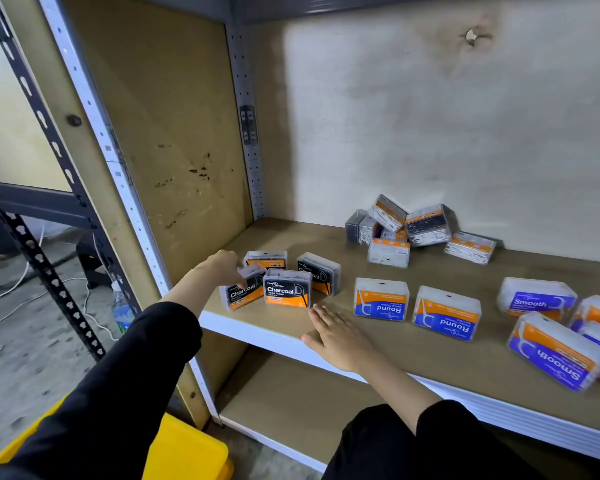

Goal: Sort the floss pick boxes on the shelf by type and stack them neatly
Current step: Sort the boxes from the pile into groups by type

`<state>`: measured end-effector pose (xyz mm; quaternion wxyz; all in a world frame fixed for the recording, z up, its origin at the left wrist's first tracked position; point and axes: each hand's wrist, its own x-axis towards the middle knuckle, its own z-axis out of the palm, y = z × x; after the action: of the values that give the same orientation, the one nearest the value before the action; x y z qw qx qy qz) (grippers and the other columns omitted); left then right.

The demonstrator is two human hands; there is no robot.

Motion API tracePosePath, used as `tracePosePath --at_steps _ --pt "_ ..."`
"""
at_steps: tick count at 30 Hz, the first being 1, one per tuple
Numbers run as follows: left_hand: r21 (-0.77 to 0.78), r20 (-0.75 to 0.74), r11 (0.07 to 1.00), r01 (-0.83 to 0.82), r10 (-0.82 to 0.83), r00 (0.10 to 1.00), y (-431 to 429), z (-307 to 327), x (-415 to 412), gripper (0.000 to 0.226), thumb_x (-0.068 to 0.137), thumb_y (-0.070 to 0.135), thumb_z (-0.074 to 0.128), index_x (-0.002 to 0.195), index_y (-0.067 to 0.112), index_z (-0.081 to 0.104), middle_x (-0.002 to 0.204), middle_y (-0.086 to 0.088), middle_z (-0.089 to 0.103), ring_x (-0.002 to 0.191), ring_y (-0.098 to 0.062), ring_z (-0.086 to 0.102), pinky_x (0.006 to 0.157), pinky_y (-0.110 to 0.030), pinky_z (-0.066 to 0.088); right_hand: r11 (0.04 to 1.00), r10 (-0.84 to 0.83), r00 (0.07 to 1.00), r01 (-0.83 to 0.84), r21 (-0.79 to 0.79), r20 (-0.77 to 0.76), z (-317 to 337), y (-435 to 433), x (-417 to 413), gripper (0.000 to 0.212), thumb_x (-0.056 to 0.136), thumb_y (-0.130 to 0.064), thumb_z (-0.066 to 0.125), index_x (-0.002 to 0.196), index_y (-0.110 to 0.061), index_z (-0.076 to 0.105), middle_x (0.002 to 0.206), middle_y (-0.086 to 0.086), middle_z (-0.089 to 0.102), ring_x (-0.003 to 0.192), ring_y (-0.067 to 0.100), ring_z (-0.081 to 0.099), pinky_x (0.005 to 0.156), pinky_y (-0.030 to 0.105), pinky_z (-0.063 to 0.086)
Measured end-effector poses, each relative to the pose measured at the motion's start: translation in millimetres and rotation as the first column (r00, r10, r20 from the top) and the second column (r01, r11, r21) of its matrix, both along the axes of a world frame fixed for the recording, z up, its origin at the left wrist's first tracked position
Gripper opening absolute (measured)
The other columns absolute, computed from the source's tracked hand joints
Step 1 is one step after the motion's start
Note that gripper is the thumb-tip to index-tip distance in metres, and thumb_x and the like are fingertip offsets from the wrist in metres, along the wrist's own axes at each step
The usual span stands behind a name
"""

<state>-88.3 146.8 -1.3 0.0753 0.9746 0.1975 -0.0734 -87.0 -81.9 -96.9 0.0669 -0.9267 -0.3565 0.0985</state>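
Wooden shelf board (413,362) in a metal rack, w/ a stained back panel behind. Four Charcoal boxes sit at the near left: leftmost Charcoal box (242,295) tilted, front Charcoal box (286,289) just right of it and upright, label facing the camera, and 2 more behind (266,259) (320,274). Left hand (220,266) reaches in from the left, fingers curled over the top of the leftmost Charcoal box, gripping it. Right hand (336,336) lies flat, palm down on the board's front edge, fingers straight and together, tips just short of the front Charcoal box, holding nothing. Right of that, 2 Round boxes (381,299) (445,314) stand side by side, labels upside down. Smooth boxes (536,298) (558,351) are at the far right, partly cut off by the frame edge. Loose pile of boxes (407,230) sits at the back near the panel, types unclear. On the floor at left: water bottle (122,310), white cables, and a yellow bin (187,448) nearest the camera.
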Motion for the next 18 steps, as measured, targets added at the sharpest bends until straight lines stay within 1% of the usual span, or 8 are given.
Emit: tracePosePath --at_steps 1,2,9,12,14,16,17,18 --pt "-0.002 -0.008 1.0 0.003 -0.003 1.0 1 -1 1 0.061 0.081 0.03 0.068 0.134 0.008 0.047 0.133 -0.01 0.055 0.12 -0.026 0.053 0.101 -0.034 0.043 1.0 -0.001 1.0 0.001 -0.004 -0.007 1 0 -1 0.066 0.098 -0.047 0.017 0.149 -0.008 0.0 0.159 0.007 -0.003 0.147 0.015 -0.003 0.12 0.031 -0.002" --pt "-0.004 -0.012 1.0 0.008 -0.008 1.0 2 -2 2 0.06 0.082 0.03 0.066 0.134 0.008 0.046 0.134 -0.01 0.054 0.121 -0.026 0.052 0.102 -0.034 0.042 1.0 0.001 1.0 -0.001 -0.008 -0.012 2 -1 -2 0.065 0.099 -0.045 0.02 0.149 -0.008 0.0 0.159 0.006 -0.003 0.147 0.015 -0.003 0.12 0.031 -0.002" --pt "0.018 -0.027 0.998 0.058 -0.058 0.998 8 3 7 0.059 0.082 0.03 0.066 0.134 0.009 0.047 0.136 -0.008 0.054 0.124 -0.025 0.05 0.106 -0.034 0.04 1.0 -0.004 0.999 0.004 0.016 -0.042 7 -1 -1 0.066 0.098 -0.045 0.026 0.149 -0.01 0.004 0.159 0.005 -0.001 0.147 0.015 0.0 0.119 0.03 0.0" --pt "0.04 0.02 0.996 0.08 -0.081 0.997 6 12 8 0.054 0.081 0.03 0.067 0.129 0.01 0.052 0.131 -0.008 0.057 0.119 -0.025 0.054 0.102 -0.034 0.043 0.999 -0.002 0.997 0.006 0.043 -0.078 17 -4 -3 0.065 0.098 -0.044 0.03 0.149 -0.01 0.011 0.159 0.005 0.006 0.147 0.018 0.007 0.119 0.032 0.008" --pt "0.048 0.073 0.994 0.098 -0.102 0.992 5 20 8 0.048 0.081 0.027 0.067 0.125 0.011 0.056 0.127 -0.008 0.06 0.115 -0.025 0.056 0.098 -0.033 0.045 0.997 -0.025 0.994 0.033 0.076 -0.102 21 -4 -3 0.061 0.097 -0.044 0.033 0.146 -0.008 0.024 0.157 0.006 0.019 0.144 0.022 0.02 0.117 0.036 0.019" --pt "0.052 0.111 0.99 0.129 -0.134 0.985 1 27 8 0.04 0.082 0.023 0.066 0.119 0.011 0.06 0.123 -0.008 0.062 0.113 -0.025 0.057 0.095 -0.033 0.045 0.993 -0.058 0.993 0.069 0.1 -0.102 26 -4 -1 0.052 0.097 -0.04 0.037 0.131 -0.002 0.047 0.143 0.012 0.042 0.131 0.025 0.04 0.108 0.04 0.035" --pt "0.051 0.122 0.988 0.145 -0.15 0.981 -1 30 7 0.036 0.083 0.023 0.065 0.116 0.01 0.062 0.122 -0.009 0.063 0.111 -0.025 0.058 0.094 -0.032 0.045 0.991 -0.066 0.995 0.075 0.111 -0.079 27 -4 0 0.045 0.097 -0.036 0.038 0.117 0.0 0.056 0.131 0.013 0.052 0.12 0.026 0.049 0.101 0.04 0.041" --pt "0.047 0.131 0.986 0.162 -0.167 0.977 -5 33 7 0.032 0.083 0.022 0.065 0.113 0.011 0.064 0.12 -0.009 0.063 0.11 -0.025 0.058 0.093 -0.032 0.046 0.989 -0.073 0.996 0.078 0.122 -0.042 28 -3 1 0.04 0.096 -0.031 0.04 0.102 0.002 0.06 0.118 0.014 0.058 0.107 0.026 0.054 0.091 0.038 0.045"
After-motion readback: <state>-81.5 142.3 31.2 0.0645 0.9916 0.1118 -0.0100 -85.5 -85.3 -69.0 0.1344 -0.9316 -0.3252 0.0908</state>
